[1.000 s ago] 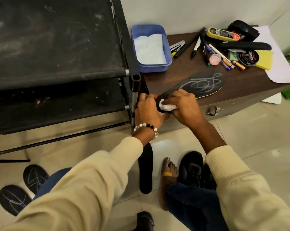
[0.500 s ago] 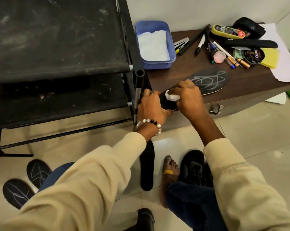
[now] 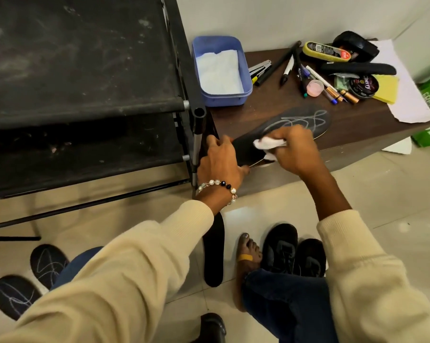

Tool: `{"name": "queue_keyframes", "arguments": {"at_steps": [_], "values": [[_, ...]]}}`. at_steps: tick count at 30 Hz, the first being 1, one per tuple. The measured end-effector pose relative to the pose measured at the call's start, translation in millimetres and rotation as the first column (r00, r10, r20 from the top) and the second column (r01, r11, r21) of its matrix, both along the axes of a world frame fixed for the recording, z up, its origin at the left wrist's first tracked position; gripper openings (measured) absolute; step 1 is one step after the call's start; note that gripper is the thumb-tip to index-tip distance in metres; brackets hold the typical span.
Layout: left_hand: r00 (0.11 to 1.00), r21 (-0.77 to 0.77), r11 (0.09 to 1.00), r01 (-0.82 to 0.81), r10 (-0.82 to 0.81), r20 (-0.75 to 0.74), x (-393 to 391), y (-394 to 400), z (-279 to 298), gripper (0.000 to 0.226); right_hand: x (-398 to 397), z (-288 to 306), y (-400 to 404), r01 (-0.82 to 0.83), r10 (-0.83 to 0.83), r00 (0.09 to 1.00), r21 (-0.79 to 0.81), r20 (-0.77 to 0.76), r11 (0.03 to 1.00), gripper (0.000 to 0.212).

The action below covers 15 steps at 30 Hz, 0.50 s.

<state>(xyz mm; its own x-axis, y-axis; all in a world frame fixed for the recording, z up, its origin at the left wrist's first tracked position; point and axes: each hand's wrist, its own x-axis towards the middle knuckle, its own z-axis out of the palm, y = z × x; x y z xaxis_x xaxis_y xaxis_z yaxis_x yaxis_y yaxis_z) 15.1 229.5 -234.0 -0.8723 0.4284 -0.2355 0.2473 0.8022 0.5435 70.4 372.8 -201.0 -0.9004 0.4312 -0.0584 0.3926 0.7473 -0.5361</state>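
Observation:
A black shoe insole with white scribbled lines lies on the dark wooden table, its heel end sticking over the near edge. My left hand grips that heel end. My right hand pinches a crumpled white tissue and presses it on the insole's middle. The half of the insole near my hands looks plain black; the scribbles show on the far half.
A blue tub with white tissues stands at the table's back left. Pens, a polish tin, a yellow sponge and brushes crowd the back right. A black rack stands left. Insoles, marked insoles and black shoes lie on the floor.
My right hand has slid the tissue along the insole away from the heel toward the scribbled part. My left hand still holds the heel end.

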Motion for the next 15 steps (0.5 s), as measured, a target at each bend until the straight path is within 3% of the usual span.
{"name": "queue_keyframes", "arguments": {"at_steps": [2,3,5,7,9,12,15], "values": [[1.000,-0.012,1.000,0.012,-0.012,0.005,0,1,2,0.078,6,6,8,0.307,-0.351,0.933,-0.326,-0.083,0.894,0.024],[1.000,-0.010,1.000,0.027,-0.027,0.000,-1,1,3,0.082,9,10,10,0.366,-0.442,0.892,-0.423,-0.094,0.829,0.024],[0.997,0.002,0.997,0.075,-0.075,-0.022,-3,1,4,0.082,12,12,13,0.371,-0.446,0.891,-0.430,-0.083,0.823,0.026],[0.993,0.012,0.993,0.118,-0.118,-0.031,-7,2,3,0.078,12,9,9,0.275,-0.308,0.949,-0.314,-0.059,0.909,0.026],[0.990,0.012,0.991,0.136,-0.136,-0.028,-10,2,1,0.074,11,2,4,0.083,-0.082,0.996,-0.050,0.028,0.995,0.028],[0.990,0.021,0.991,0.132,-0.130,-0.062,-12,1,-3,0.067,9,-5,-4,-0.130,0.109,0.982,0.141,0.151,0.981,0.042],[0.989,0.035,0.991,0.126,-0.123,-0.077,-12,1,-6,0.066,10,-12,-10,-0.169,0.122,0.978,0.302,0.167,0.938,0.041]]}}
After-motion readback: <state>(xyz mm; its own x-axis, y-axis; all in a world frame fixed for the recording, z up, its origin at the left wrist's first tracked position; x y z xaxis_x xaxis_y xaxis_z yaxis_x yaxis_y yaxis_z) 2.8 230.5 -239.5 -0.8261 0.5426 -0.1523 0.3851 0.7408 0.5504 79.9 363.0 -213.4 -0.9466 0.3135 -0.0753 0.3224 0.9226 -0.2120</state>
